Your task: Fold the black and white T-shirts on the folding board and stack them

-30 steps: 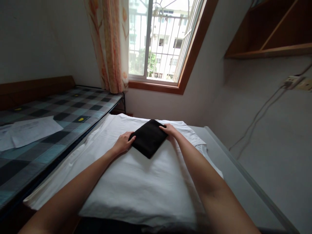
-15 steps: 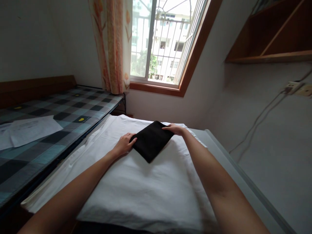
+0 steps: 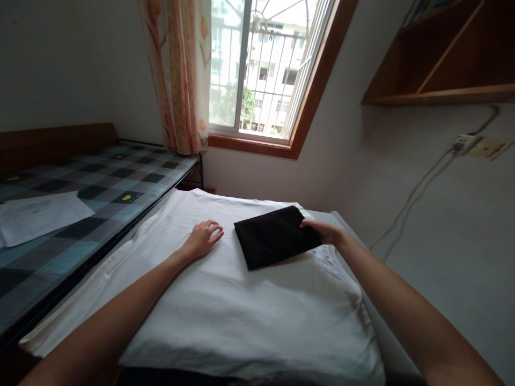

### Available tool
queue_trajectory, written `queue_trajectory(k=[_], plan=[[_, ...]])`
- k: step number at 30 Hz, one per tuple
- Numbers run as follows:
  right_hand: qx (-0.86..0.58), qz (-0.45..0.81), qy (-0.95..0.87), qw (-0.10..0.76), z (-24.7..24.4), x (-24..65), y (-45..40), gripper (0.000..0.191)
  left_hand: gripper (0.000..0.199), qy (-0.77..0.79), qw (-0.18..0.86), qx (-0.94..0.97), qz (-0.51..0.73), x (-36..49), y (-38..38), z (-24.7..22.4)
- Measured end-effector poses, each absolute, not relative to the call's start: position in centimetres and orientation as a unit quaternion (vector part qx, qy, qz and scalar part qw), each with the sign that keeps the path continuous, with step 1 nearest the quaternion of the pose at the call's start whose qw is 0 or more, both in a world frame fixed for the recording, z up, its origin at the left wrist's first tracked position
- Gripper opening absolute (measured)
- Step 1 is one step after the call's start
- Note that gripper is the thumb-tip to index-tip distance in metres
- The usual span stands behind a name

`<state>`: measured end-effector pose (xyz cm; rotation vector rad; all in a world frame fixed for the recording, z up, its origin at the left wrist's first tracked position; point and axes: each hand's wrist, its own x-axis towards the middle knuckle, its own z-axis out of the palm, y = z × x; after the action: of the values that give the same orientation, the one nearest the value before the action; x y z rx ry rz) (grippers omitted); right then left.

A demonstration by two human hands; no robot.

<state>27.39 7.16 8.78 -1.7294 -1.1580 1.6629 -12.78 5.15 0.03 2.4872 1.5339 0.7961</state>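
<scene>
A folded black cloth (image 3: 273, 238) lies at a slant over the white sheet (image 3: 241, 316). My right hand (image 3: 324, 230) grips its right end, thumb and fingers pinched at the edge. To the left of the cloth, my left hand (image 3: 204, 237) rests on the white sheet with curved fingers apart, holding nothing. A gap of white fabric separates it from the cloth's left edge.
On the left stands a bed with a checked mattress (image 3: 132, 174), papers (image 3: 44, 214) lying on it. A curtain (image 3: 183, 80) hangs beside the barred window (image 3: 269, 75). A wooden shelf (image 3: 442, 95) and a socket with cables (image 3: 464, 143) are on the right wall.
The black cloth has moved right and turned, carried by my right hand. My left hand has let go of it and stays near its former place. The view has shifted slightly right.
</scene>
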Motion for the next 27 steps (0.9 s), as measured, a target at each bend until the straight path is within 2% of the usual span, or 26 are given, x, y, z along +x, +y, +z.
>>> queue_trajectory(k=[3,7,9,11,15,18,22,25,27], plan=[[-0.646,0.593,-0.414,0.244,8.1,27.4,5.3,0.026,0.032,0.506,0.051,0.820,0.263,-12.8,5.2,0.1],[-0.632,0.562,-0.454,0.281,7.9,26.7,3.5,0.059,0.028,0.506,0.058,0.818,0.269,-12.8,5.1,0.2],[-0.614,0.543,-0.489,0.298,8.1,26.5,3.1,0.069,0.028,0.504,0.061,0.818,0.270,-12.9,5.0,0.3],[-0.586,0.539,-0.529,0.293,8.3,26.4,3.0,0.068,0.027,0.503,0.060,0.819,0.269,-12.9,5.0,0.4],[-0.584,0.509,-0.577,0.258,8.7,26.6,3.8,0.052,0.026,0.499,0.056,0.822,0.268,-13.1,5.0,0.3],[-0.616,0.468,-0.573,0.272,9.2,27.8,5.2,0.055,0.026,0.497,0.053,0.824,0.267,-13.1,5.2,0.2],[-0.658,0.359,-0.554,0.363,9.7,32.4,7.8,0.059,0.026,0.498,0.053,0.824,0.265,-13.1,5.3,0.0],[-0.694,0.201,-0.500,0.479,8.5,37.6,9.1,0.056,0.026,0.501,0.054,0.823,0.263,-13.1,5.3,0.0],[-0.717,0.119,-0.450,0.519,6.8,41.0,9.3,0.051,0.026,0.500,0.055,0.823,0.263,-13.1,5.4,-0.1]])
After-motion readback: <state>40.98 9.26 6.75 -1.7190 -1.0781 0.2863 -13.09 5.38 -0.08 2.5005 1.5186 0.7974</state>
